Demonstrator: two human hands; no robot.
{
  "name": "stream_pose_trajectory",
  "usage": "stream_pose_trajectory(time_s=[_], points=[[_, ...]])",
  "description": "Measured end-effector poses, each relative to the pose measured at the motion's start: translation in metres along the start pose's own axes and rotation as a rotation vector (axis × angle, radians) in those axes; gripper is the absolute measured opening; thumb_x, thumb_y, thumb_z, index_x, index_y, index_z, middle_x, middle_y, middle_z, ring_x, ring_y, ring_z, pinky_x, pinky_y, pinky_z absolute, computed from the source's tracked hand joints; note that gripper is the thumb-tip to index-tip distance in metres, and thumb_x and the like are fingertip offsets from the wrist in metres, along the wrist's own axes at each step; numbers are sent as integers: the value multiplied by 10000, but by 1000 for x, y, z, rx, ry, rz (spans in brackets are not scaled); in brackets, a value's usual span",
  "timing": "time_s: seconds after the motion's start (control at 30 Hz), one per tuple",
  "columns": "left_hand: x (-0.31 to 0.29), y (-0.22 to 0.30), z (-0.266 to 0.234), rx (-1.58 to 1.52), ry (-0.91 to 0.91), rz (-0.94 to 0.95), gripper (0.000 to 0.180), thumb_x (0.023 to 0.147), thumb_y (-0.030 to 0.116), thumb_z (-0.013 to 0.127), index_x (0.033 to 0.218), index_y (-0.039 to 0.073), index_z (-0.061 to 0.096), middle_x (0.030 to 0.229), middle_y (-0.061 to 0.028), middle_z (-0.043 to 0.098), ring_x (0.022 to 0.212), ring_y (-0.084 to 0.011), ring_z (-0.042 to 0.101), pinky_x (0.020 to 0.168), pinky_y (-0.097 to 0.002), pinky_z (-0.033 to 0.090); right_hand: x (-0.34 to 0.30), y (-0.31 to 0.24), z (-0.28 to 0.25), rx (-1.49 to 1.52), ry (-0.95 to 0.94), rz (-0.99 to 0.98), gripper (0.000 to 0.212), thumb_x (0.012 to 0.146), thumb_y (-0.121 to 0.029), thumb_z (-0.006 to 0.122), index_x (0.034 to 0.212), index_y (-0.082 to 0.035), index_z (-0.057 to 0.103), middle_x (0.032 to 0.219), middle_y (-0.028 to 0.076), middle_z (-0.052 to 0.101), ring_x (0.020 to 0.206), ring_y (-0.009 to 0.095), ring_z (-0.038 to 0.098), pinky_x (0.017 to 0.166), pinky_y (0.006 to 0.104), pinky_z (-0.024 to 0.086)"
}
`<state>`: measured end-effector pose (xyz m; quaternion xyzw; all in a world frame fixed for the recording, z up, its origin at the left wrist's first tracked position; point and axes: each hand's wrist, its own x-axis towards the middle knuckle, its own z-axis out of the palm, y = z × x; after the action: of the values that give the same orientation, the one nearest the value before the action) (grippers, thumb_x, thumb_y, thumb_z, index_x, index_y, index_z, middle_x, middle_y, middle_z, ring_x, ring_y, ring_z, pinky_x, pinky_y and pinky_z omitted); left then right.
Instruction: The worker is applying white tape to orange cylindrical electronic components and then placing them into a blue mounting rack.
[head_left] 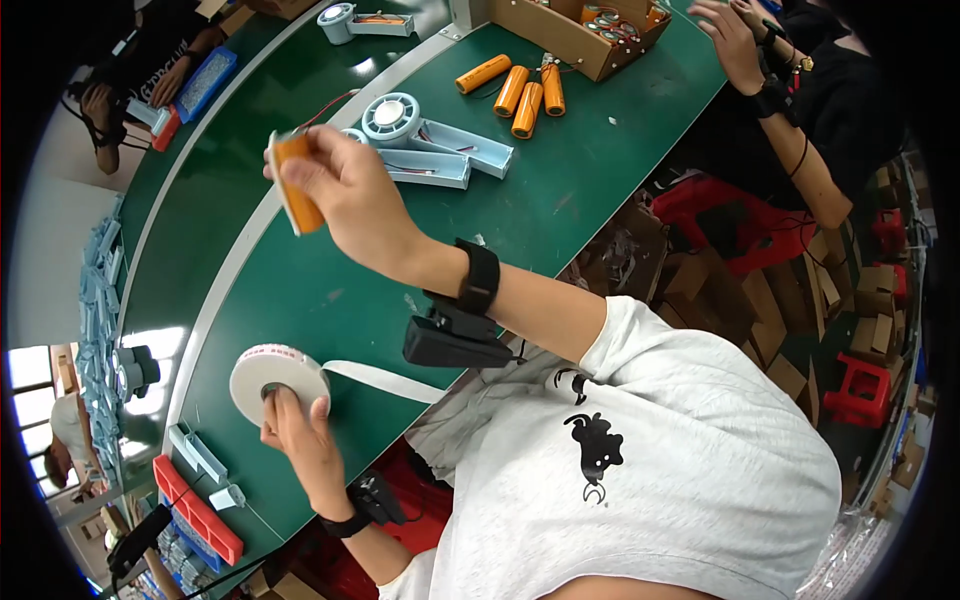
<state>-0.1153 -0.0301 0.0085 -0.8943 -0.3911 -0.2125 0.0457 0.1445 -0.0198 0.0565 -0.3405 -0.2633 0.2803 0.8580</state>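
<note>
My right hand [350, 195] is raised over the green bench, closed round an orange cylindrical battery [297, 190]. A white strip runs along the battery's side, and a thin red wire rises near its top end. My left hand [300, 440] grips a roll of white tape [255, 385], with fingers at its core. From the roll a loose length of tape [380, 381] stretches toward my shirt. Just beyond my right hand lie light-blue fan housings [392, 118] with open trough-like handles [430, 168].
Several orange batteries [527, 108] lie near an open cardboard box [590, 40] of cells. A red tray [198, 508] and light-blue parts [200, 455] sit by the bench's lower-left end. A co-worker's hand [730, 45] is at the upper right; another person works across the bench.
</note>
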Motion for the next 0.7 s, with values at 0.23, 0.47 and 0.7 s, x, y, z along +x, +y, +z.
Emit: stream_pose_trajectory(time_s=[0.23,0.47,0.7], points=[[20,-24,-28,106,-121,63,196,758,123,655,911,29,579,1000,-86,594,1004,-312,499,867,-368,328,-25,-57,-80,-1157,-519,-46,167,854,-81,516,945,55,484,879,162,571,793,309,533,764,349,405],[157,94,1,-77,-46,522,422,633,74,713,1031,148,595,1303,-34,442,1251,-287,339,973,-441,295,-46,-62,-95,-1486,-777,0,120,843,-59,516,889,45,479,918,154,555,904,313,488,860,391,355],[172,87,52,-402,-300,773,431,614,23,696,1015,156,612,1207,-7,488,1141,-305,414,961,-440,323,-78,-110,-108,-962,-477,26,195,831,-56,554,989,53,526,919,103,573,939,232,541,893,327,387]])
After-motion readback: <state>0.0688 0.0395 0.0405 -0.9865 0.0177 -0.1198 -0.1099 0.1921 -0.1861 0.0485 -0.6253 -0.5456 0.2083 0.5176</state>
